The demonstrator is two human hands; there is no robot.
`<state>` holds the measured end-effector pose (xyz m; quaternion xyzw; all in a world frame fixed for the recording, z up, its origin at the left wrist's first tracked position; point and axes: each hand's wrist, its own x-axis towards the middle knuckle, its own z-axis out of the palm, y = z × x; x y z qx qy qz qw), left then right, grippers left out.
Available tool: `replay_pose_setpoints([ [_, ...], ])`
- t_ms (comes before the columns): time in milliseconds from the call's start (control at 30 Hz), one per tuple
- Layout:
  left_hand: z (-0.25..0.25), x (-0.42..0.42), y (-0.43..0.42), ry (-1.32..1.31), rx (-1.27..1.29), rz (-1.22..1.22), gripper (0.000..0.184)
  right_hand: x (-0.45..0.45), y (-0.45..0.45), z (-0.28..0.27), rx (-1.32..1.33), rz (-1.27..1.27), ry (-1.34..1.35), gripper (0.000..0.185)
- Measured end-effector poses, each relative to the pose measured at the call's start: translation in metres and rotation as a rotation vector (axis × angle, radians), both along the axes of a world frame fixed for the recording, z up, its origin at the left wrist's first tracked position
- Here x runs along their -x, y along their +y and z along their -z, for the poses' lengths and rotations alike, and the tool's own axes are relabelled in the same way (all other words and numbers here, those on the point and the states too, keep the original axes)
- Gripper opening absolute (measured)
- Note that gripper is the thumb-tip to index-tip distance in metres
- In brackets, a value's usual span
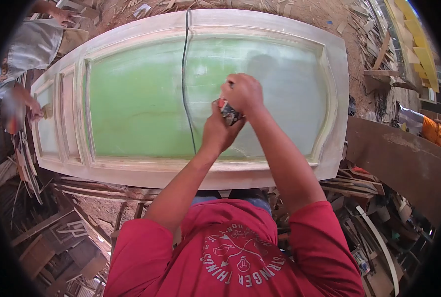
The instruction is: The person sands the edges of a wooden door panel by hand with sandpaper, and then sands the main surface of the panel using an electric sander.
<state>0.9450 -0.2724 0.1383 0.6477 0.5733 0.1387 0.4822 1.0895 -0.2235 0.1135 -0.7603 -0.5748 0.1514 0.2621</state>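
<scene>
Left hand [222,129] nearer | right hand [245,94] farther out — fingers [240,77] curled

Soft, bright daylight fell over the green panel [136,104], leaving a pale sheen toward its right end and a faint, soft-edged dark patch near the top. The wood scraps [57,242] at lower left lay dimmer, flecked with bright spots. Wide-angle distortion bowed the outer edges, black vignetting closed the corners, and a co-worker's hand [32,105] looked blurred.
</scene>
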Motion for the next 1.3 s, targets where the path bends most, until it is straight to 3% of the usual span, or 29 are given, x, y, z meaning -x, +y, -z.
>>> replay_pose_setpoints([
  [167,0.008,-0.078,-0.025,-0.031,0.010,0.071,0.082,-0.087,-0.032,-0.001,0.056,0.024,-0.052,0.023],
  [267,0.014,-0.125,-0.044,-0.106,-0.134,0.058,0.086,-0.138,-0.051,-0.004,0.112,0.079,-0.060,0.026],
  [333,0.005,-0.154,-0.049,-0.091,-0.003,0.073,0.089,-0.161,-0.059,-0.012,0.154,0.162,-0.076,0.029],
  [367,0.002,-0.170,-0.051,-0.083,0.034,0.067,0.089,-0.169,-0.063,-0.023,0.331,0.268,-0.062,0.041],
  [433,-0.015,-0.195,-0.053,-0.110,0.129,0.033,0.085,-0.175,-0.068,-0.039,0.421,0.429,-0.079,0.058],
  [567,0.019,-0.239,-0.073,-0.310,-0.101,-0.007,0.083,-0.172,-0.088,-0.052,0.459,0.572,-0.044,0.098],
  [700,0.039,-0.243,-0.079,-0.357,-0.190,0.094,0.102,-0.190,-0.099,-0.034,0.469,0.554,-0.031,0.109],
  [767,0.044,-0.218,-0.069,-0.485,-0.256,0.189,0.114,-0.182,-0.097,-0.027,0.417,0.563,-0.098,0.106],
  [833,0.037,-0.153,-0.045,-0.247,0.055,0.460,0.116,-0.163,-0.092,-0.034,0.399,0.531,-0.098,0.105],
  [900,0.021,-0.080,-0.007,0.089,0.143,0.772,0.115,-0.139,-0.085,-0.040,0.385,0.486,-0.076,0.104],
  [933,0.050,-0.037,0.000,0.101,-0.079,0.786,0.103,-0.128,-0.081,-0.043,0.398,0.463,-0.057,0.105],
  [1000,0.042,0.041,0.045,0.298,-0.345,0.932,0.078,-0.108,-0.073,-0.048,0.420,0.415,-0.028,0.106],
  [1200,-0.026,0.259,0.146,0.464,-0.692,0.720,0.067,-0.045,-0.042,-0.050,0.421,0.289,-0.059,0.109],
  [1300,-0.035,0.369,0.121,0.754,-0.469,0.577,0.062,-0.006,-0.029,-0.044,0.362,0.241,-0.051,0.109],
])
